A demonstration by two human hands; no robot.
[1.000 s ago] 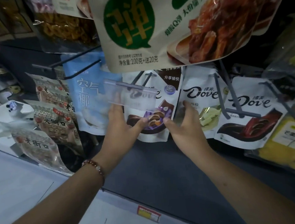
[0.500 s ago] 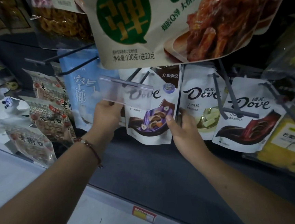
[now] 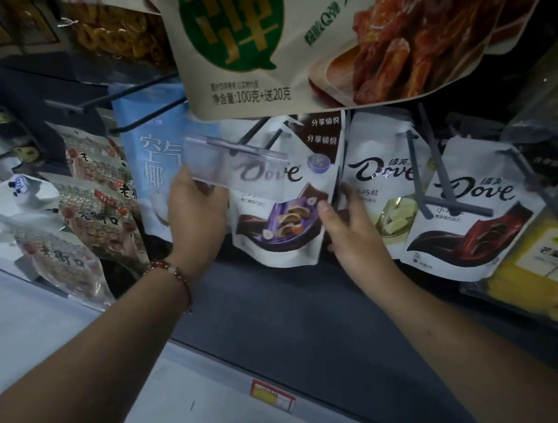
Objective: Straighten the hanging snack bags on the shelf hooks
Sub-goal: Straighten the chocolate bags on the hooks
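Biggest thing we see is the beige snack bag (image 3: 289,41) hanging up top. Below it hangs the white chocolate bag (image 3: 281,218) with a purple swirl, tilted. Our left hand (image 3: 196,211) grips its left edge, our right hand (image 3: 346,225) pinches the right. Since half a second ago, both hands moved barely upward.

This is a shop, at a display of packaged snacks hung for sale. Dark wire hooks (image 3: 145,91) jut out from a dark back panel, each carrying retail pouches. Taking the purple Dove chocolate bag (image 3: 282,224) as the landmark: a clear price-tag holder (image 3: 233,168) hangs just in front of it, more Dove bags (image 3: 473,214) hang to its right, a blue pouch (image 3: 152,161) to its left, and a red-and-yellow price label (image 3: 273,395) sits on the shelf edge below.
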